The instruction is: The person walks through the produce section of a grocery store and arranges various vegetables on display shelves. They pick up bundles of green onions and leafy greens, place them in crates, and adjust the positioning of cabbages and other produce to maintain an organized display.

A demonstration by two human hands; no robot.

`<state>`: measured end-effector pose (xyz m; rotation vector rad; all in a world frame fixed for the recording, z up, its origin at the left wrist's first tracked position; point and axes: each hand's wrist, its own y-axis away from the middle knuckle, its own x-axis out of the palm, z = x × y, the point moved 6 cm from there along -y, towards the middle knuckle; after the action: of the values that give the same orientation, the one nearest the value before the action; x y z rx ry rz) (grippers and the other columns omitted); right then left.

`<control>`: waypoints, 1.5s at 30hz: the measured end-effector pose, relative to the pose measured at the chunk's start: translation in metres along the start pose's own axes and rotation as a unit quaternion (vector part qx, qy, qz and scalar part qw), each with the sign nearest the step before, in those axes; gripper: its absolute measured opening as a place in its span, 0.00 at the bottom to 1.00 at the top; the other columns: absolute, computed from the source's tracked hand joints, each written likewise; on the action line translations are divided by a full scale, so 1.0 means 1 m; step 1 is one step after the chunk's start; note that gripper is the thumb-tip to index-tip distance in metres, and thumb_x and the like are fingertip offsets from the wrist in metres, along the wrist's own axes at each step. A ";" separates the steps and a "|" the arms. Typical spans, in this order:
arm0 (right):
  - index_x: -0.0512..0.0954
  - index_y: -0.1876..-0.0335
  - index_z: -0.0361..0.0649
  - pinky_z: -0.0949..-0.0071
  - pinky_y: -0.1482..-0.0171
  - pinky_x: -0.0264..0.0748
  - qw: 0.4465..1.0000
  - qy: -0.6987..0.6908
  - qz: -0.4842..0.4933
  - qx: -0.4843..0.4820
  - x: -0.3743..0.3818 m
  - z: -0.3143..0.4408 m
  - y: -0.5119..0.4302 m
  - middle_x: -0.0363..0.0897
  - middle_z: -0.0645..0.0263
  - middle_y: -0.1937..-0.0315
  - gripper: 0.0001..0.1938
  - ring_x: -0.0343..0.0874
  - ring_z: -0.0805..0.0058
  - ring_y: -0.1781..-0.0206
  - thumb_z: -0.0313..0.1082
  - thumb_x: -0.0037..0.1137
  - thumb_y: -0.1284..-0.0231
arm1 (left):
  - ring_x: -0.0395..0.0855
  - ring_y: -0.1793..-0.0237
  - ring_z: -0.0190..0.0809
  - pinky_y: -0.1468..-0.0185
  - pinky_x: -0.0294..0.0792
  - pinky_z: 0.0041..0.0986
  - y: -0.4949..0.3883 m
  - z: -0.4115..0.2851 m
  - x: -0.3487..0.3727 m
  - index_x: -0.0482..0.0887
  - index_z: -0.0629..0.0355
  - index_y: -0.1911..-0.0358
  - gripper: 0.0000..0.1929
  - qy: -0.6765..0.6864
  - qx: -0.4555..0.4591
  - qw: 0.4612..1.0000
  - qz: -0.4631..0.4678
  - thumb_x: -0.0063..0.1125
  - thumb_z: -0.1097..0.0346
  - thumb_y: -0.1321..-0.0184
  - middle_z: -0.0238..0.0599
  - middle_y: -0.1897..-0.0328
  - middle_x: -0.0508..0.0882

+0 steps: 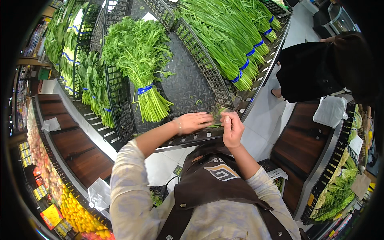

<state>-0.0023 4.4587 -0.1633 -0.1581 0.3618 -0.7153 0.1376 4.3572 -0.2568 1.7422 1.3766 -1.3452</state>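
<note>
My left hand (196, 122) lies low over the front edge of a black display shelf (189, 81), its fingers stretched and blurred. Beside it on the right, my right hand (232, 127) is raised with the fingers curled; whether something is in them I cannot tell. Loose green leaf and stem scraps (218, 115) lie between and behind the hands. Left of my hands rests a bunch of leafy greens (138, 57) with a blue band around its stems. Banded bunches of long, flat green leaves (228, 42) lie behind a black plastic lattice divider (207, 63) on the right.
Another lattice divider (117, 96) separates bunches of broad-leaved greens (93, 81) at left. A person in dark clothing (312, 72) stands at the right. Brown wooden ledges flank the aisle, with plastic bags (330, 111) on the right one and yellow fruit (75, 210) beyond the left one.
</note>
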 end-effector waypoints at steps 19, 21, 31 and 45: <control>0.80 0.67 0.42 0.65 0.69 0.70 0.992 0.113 -0.004 -0.060 0.002 0.021 -0.010 0.76 0.62 0.75 0.05 0.75 0.59 0.74 0.29 0.55 0.35 | 0.72 0.30 0.51 0.27 0.64 0.44 0.046 0.010 -0.041 0.82 0.60 0.48 0.21 0.080 -0.050 0.987 0.132 0.63 0.66 0.48 0.48 0.36 0.77; 0.80 0.68 0.42 0.64 0.69 0.69 0.986 0.152 -0.008 -0.066 0.005 0.023 -0.010 0.76 0.62 0.75 0.05 0.75 0.60 0.74 0.30 0.56 0.35 | 0.65 0.25 0.52 0.23 0.56 0.45 0.005 0.021 -0.076 0.77 0.59 0.39 0.27 -0.082 -0.168 0.980 -0.073 0.61 0.58 0.41 0.49 0.30 0.73; 0.79 0.57 0.48 0.56 0.58 0.78 0.930 0.318 0.187 -0.001 0.057 0.009 -0.010 0.78 0.60 0.64 0.06 0.82 0.55 0.61 0.37 0.60 0.36 | 0.67 0.25 0.49 0.25 0.62 0.37 0.104 -0.008 -0.034 0.75 0.61 0.33 0.28 0.274 -0.228 0.899 0.254 0.52 0.80 0.41 0.45 0.25 0.72; 0.83 0.53 0.40 0.55 0.43 0.79 0.713 0.328 0.613 0.090 0.252 -0.015 0.033 0.84 0.49 0.48 0.13 0.83 0.52 0.44 0.36 0.57 0.41 | 0.86 0.49 0.60 0.46 0.76 0.43 0.212 0.000 -0.034 0.76 0.70 0.48 0.21 0.222 -0.493 0.801 0.257 0.60 0.58 0.35 0.59 0.52 0.87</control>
<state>0.1878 4.3152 -0.2540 0.5331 0.9432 0.5843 0.3355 4.2730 -0.2598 1.4846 1.2988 0.1519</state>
